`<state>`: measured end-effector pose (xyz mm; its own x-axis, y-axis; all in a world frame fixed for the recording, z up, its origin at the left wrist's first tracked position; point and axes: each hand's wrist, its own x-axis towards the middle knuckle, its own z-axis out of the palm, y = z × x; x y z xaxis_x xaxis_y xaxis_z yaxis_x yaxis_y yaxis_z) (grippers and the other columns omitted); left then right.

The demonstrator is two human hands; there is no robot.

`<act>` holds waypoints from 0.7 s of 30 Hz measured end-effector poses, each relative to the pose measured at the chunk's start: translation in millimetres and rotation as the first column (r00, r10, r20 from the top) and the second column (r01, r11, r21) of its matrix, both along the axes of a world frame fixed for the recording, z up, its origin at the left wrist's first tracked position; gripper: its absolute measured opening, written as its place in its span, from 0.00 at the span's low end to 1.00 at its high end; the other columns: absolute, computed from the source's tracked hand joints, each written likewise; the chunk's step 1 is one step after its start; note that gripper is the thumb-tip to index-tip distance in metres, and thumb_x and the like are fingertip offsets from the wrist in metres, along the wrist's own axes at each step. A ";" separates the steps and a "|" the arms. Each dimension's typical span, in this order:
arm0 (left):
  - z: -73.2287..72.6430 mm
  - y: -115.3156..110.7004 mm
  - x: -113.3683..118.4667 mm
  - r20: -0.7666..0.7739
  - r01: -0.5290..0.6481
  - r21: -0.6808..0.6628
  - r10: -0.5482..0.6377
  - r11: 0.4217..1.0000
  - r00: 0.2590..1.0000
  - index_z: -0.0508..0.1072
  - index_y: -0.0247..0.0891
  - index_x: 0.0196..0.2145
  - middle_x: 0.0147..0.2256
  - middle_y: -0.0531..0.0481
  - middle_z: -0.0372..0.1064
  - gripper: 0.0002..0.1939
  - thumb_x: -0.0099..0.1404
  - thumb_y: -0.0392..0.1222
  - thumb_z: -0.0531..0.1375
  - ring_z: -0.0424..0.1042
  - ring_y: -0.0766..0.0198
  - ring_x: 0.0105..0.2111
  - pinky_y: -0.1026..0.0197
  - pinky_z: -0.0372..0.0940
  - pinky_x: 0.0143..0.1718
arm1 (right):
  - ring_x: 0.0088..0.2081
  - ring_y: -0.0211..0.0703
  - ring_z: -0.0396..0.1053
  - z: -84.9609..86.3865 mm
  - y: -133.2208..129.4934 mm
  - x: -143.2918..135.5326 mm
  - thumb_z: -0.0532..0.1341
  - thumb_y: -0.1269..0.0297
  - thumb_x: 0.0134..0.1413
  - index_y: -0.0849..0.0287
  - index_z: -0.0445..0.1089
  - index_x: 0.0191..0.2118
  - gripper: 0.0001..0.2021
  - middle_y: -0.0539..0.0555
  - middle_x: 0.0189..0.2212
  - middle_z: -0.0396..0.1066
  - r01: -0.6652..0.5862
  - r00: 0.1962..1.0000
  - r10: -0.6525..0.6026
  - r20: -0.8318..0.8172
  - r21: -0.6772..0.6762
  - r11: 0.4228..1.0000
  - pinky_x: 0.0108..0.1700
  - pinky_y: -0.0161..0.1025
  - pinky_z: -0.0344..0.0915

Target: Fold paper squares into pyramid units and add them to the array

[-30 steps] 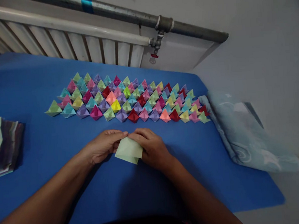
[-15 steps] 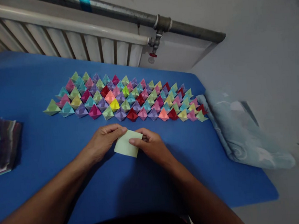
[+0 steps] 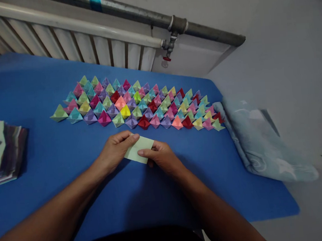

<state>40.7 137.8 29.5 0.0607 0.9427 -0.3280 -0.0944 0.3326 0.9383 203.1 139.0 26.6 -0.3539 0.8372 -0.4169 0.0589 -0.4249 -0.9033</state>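
Note:
Between my two hands is a small pale green sheet of paper (image 3: 139, 155), held a little above the blue tabletop (image 3: 106, 210). My left hand (image 3: 118, 146) pinches its upper left corner, thumb on top. At the right side my right hand (image 3: 160, 154) grips it, with the thumb lying across the face and fingers underneath. Just beyond my hands, rows of folded paper boats (image 3: 131, 121) in green, pink, purple, blue, red and yellow stand close together.
A stack of coloured paper (image 3: 15, 150) lies at the left. A folded grey-blue cloth (image 3: 263, 146) rests on the table's right side. Behind the table are a white radiator (image 3: 85, 48), a metal pipe (image 3: 136, 16) and a valve with a red handle (image 3: 167, 58).
The paper stays in both hands but now looks shorter from front to back. My right fingers have shifted beneath its lower right corner. The whole view has moved slightly.

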 end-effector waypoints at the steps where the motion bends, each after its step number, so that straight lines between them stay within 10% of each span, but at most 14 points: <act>1: -0.9 0.4 -0.3 0.015 -0.009 0.004 0.009 1.000 1.000 0.71 0.36 0.23 0.19 0.56 0.64 0.19 0.52 0.56 0.67 0.60 0.71 0.19 0.67 0.53 0.20 | 0.20 0.32 0.60 0.4 -0.3 -0.5 0.67 0.57 0.41 0.59 0.71 0.30 0.12 0.45 0.20 0.68 -0.020 1.000 0.020 0.007 -0.002 1.000 0.20 0.31 0.54; 21: -7.2 5.4 0.2 0.106 -0.034 -0.007 0.034 0.999 0.994 0.75 0.33 0.28 0.22 0.52 0.70 0.20 0.44 0.52 0.71 0.66 0.68 0.21 0.64 0.59 0.23 | 0.18 0.30 0.60 -6.4 -1.4 -4.6 0.67 0.60 0.47 0.60 0.70 0.29 0.09 0.46 0.20 0.68 -0.011 0.998 0.012 0.055 -0.029 1.000 0.17 0.29 0.52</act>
<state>40.9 143.2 22.2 0.0632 0.9433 -0.3260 -0.2045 0.3319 0.9209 198.5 137.7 20.2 -0.3390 0.8209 -0.4596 0.1134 -0.4493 -0.8862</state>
